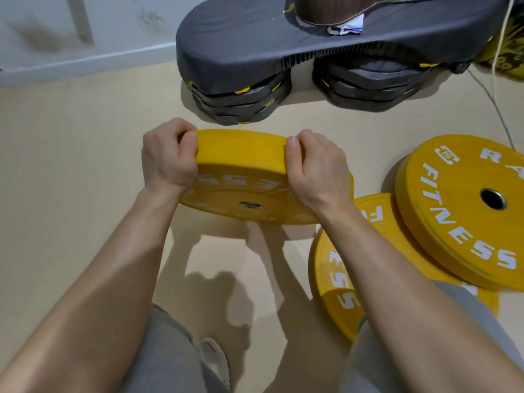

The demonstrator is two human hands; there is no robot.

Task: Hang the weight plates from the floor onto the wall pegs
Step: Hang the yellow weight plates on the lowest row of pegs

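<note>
A yellow weight plate (pixel 241 157) with white lettering hangs tilted above the floor in front of me, its top rim toward the wall. My left hand (pixel 167 160) grips the rim at its left end. My right hand (pixel 314 168) grips the rim at its right end, thumb on top. Two more yellow plates lie on the floor at the right: one (pixel 459 214) propped at an angle on top of another (pixel 334 282). No wall pegs are in view.
A grey step platform (pixel 255 43) on stacked risers stands against the wall ahead. A thin cable (pixel 493 100) trails on the floor at the right. The beige floor (pixel 71 180) stretches to the left. My grey-clad legs and a shoe (pixel 212 361) are below.
</note>
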